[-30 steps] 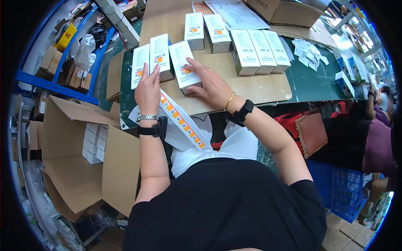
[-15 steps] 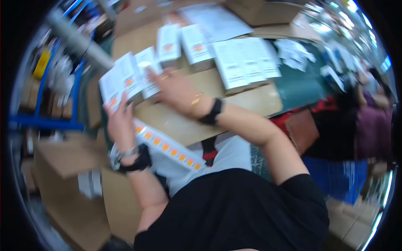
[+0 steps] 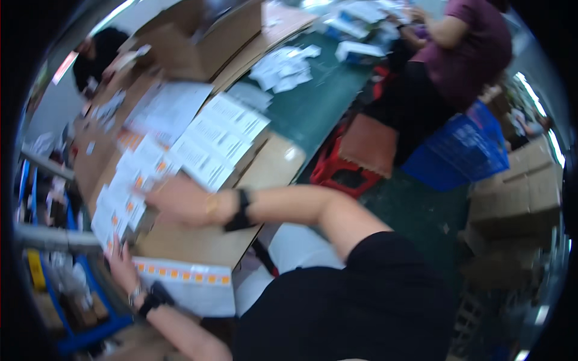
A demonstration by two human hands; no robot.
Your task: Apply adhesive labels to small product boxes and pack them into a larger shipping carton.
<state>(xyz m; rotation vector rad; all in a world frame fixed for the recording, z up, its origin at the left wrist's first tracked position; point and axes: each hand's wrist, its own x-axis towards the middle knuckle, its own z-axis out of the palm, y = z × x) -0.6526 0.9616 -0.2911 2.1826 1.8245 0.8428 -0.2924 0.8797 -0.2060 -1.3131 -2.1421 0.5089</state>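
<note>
Small white boxes with orange squares stand in a slanting row at the table's left; the nearest white box [image 3: 108, 221] is beside my left hand [image 3: 123, 269]. That hand's fingers are stretched out at the box's near end. A white sheet of orange stickers [image 3: 192, 295] lies by my left wrist, over the table's near edge and my lap. My right hand [image 3: 179, 201], smeared by motion, reaches over the row near another white box [image 3: 127, 195]; its fingers cannot be made out. Several white boxes with printed lines [image 3: 220, 139] stand side by side farther right.
A large open cardboard box [image 3: 232, 42] stands at the back. Crumpled white papers [image 3: 286, 67] lie on the green surface [image 3: 328, 75]. A co-worker in purple [image 3: 460, 57] is at the far right, near a red stool [image 3: 367, 147] and a blue crate [image 3: 460, 147].
The view has swung to the right, showing more of the co-worker and the floor. My right hand has moved slightly along the box row; my left hand stays at its near end.
</note>
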